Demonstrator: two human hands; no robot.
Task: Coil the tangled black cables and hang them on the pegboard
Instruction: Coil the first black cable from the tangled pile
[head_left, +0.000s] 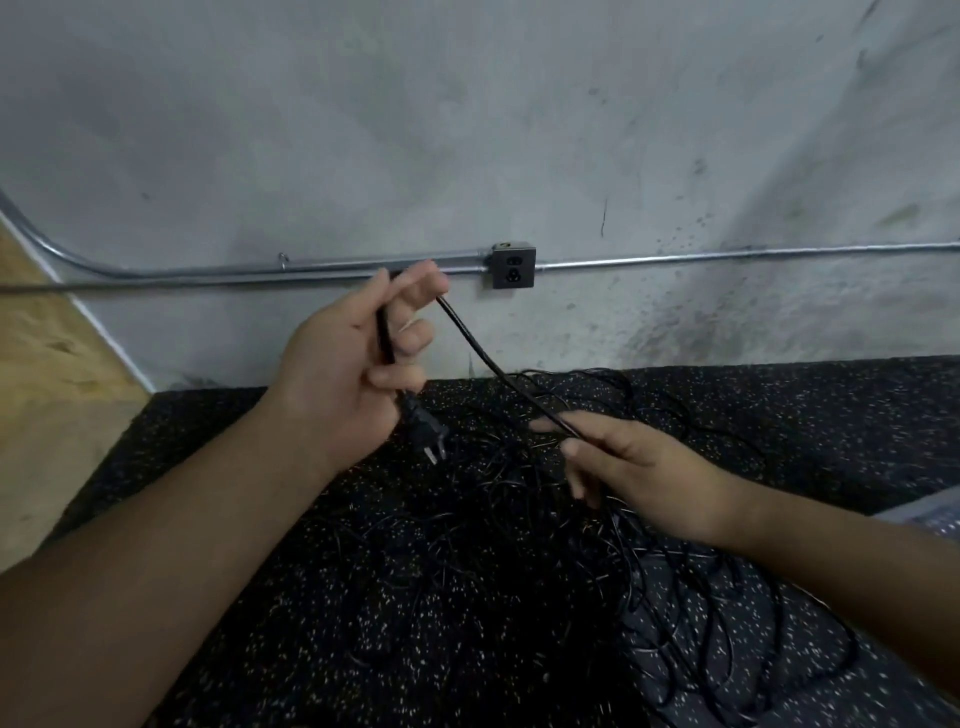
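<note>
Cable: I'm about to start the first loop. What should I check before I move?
1. Left hand grips the cable just above the plug: ok.
2. Plug hangs free, not in the outlet: ok.
3. Right hand pinches the cable further along: ok.
4. Span between the hands runs without knots: ok.
5. Tangle on the mat loosened: not ok.
6. Pegboard within reach: cannot tell, not in view.

Stained grey wall (363, 130) carries conduit (727, 255) and outlet (513, 266) above speckled floor (311, 597).
</note>
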